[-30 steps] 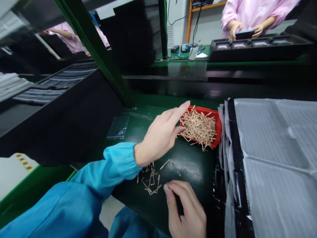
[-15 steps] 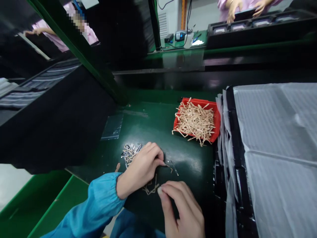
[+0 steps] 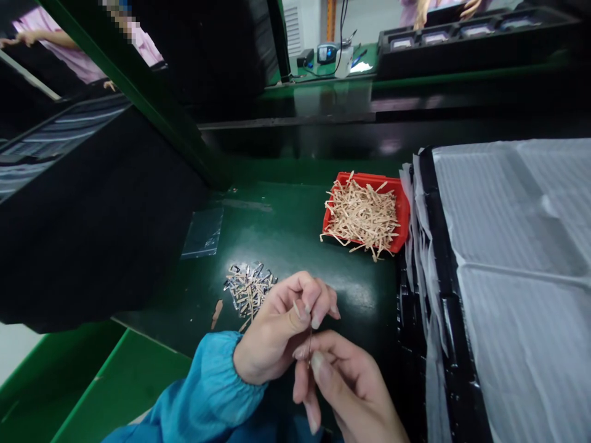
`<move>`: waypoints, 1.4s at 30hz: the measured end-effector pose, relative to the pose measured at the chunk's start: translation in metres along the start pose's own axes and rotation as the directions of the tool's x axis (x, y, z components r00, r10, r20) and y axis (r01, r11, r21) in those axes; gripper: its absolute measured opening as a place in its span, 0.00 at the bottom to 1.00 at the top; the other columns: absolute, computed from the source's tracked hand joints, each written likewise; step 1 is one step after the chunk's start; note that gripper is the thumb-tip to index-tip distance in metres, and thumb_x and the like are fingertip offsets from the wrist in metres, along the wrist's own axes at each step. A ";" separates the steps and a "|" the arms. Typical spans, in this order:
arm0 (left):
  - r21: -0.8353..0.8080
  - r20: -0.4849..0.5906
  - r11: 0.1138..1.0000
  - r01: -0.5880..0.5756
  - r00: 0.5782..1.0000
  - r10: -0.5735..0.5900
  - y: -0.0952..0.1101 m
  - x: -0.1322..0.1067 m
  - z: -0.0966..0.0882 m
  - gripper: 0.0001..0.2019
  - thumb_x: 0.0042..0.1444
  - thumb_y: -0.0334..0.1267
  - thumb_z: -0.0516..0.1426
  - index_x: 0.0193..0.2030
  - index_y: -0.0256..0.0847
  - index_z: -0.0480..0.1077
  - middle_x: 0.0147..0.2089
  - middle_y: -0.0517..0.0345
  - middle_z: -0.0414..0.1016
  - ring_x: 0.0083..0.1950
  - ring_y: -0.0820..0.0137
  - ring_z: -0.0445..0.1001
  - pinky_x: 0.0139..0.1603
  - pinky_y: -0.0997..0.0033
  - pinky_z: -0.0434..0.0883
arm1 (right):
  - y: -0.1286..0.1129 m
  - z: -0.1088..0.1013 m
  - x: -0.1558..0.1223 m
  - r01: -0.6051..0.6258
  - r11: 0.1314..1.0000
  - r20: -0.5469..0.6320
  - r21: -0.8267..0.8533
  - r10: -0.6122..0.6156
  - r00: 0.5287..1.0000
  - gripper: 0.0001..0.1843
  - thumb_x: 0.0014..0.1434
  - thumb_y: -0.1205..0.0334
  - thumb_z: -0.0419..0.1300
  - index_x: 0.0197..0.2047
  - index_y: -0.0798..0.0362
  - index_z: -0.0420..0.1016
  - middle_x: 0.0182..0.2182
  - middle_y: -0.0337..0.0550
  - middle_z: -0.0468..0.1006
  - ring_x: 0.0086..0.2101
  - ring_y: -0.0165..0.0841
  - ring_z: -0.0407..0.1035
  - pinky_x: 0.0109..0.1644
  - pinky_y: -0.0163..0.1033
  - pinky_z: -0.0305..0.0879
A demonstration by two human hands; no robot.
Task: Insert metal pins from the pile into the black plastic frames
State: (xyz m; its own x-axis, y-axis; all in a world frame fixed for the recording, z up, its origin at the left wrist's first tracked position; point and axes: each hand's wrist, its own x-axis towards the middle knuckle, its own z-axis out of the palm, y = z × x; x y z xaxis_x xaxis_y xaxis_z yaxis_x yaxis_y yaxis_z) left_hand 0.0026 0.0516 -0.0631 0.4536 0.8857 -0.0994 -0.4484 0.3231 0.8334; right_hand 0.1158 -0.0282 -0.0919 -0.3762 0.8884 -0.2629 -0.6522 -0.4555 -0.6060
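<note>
Above the near part of the green bench, my left hand pinches the upper end of a thin strip between thumb and fingers. The fingers of my right hand are closed on its lower end, just below. The strip is seen nearly edge-on, so its exact kind is unclear. Behind my left wrist lies a pile of small dark, shiny and tan strips, partly covered by that hand. A red bin farther off is heaped with bent tan paper-like strips.
A stack of black trays with white sheeting borders the right side. A clear zip bag and a brown scrap lie at left. Green posts and dark cloth stand beyond. Co-workers in pink are across the bench.
My left hand has lifted from the bench and turned, still pinching a thin strip. My right hand has come up to meet it and closed on the strip's other end. The view shifted slightly.
</note>
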 end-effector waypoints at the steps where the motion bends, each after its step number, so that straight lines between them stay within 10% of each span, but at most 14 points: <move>1: -0.022 0.006 1.000 0.003 1.000 -0.003 -0.001 0.001 0.000 0.25 0.60 0.54 0.68 0.29 0.42 0.59 0.26 0.65 0.58 0.35 0.69 0.62 0.48 0.68 0.69 | 0.000 -0.001 0.001 -0.003 0.999 0.015 0.045 0.002 1.000 0.19 0.67 0.45 0.67 0.43 0.54 0.81 0.28 0.41 0.82 0.19 0.19 0.65 0.26 0.27 0.59; 22: 0.058 0.033 0.989 -0.135 0.990 0.134 0.002 0.004 -0.005 0.22 0.62 0.50 0.68 0.30 0.41 0.63 0.27 0.64 0.59 0.36 0.69 0.64 0.46 0.68 0.67 | 0.006 -0.006 0.004 0.078 0.958 -0.011 0.277 -0.079 0.997 0.09 0.66 0.55 0.70 0.43 0.52 0.81 0.27 0.39 0.84 0.17 0.16 0.62 0.23 0.24 0.57; 35: 0.339 0.053 0.904 -0.261 0.964 0.259 0.017 -0.005 -0.013 0.13 0.67 0.46 0.65 0.35 0.42 0.71 0.31 0.58 0.69 0.40 0.64 0.70 0.47 0.64 0.70 | -0.001 0.001 0.001 0.035 0.991 -0.061 0.131 -0.027 0.998 0.18 0.65 0.48 0.70 0.37 0.55 0.75 0.25 0.40 0.82 0.15 0.17 0.58 0.21 0.27 0.53; 37: 0.593 0.093 0.710 -0.381 0.908 0.409 0.026 -0.018 -0.013 0.05 0.65 0.33 0.65 0.46 0.44 0.78 0.44 0.52 0.76 0.50 0.60 0.73 0.56 0.60 0.69 | -0.005 0.007 -0.002 0.041 0.997 -0.151 0.059 -0.031 0.988 0.20 0.63 0.46 0.70 0.36 0.55 0.76 0.25 0.41 0.82 0.15 0.18 0.59 0.21 0.28 0.53; 40: 0.891 0.363 0.068 -0.450 0.792 0.491 0.036 -0.038 -0.012 0.19 0.61 0.26 0.66 0.57 0.46 0.79 0.59 0.47 0.75 0.62 0.53 0.70 0.65 0.55 0.66 | -0.010 0.015 -0.006 0.064 0.997 -0.283 -0.037 -0.072 0.956 0.22 0.59 0.42 0.73 0.34 0.54 0.78 0.24 0.41 0.81 0.17 0.22 0.65 0.22 0.29 0.58; 42: 0.901 0.420 -0.081 -0.427 0.808 0.413 0.038 -0.047 -0.010 0.16 0.62 0.31 0.67 0.56 0.45 0.80 0.61 0.45 0.75 0.63 0.52 0.70 0.66 0.54 0.67 | -0.010 0.020 -0.008 0.085 0.990 -0.359 -0.115 -0.121 0.925 0.23 0.56 0.40 0.74 0.33 0.53 0.79 0.23 0.39 0.79 0.18 0.23 0.67 0.23 0.30 0.63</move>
State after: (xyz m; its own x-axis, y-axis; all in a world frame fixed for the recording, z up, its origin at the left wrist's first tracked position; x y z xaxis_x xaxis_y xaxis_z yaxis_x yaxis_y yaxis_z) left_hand -0.0433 0.0260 -0.0325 0.5045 0.7091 0.4926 0.5364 -0.7045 0.4647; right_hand 0.1119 -0.0316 -0.0685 -0.0329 0.8978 -0.4392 -0.6021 -0.3685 -0.7083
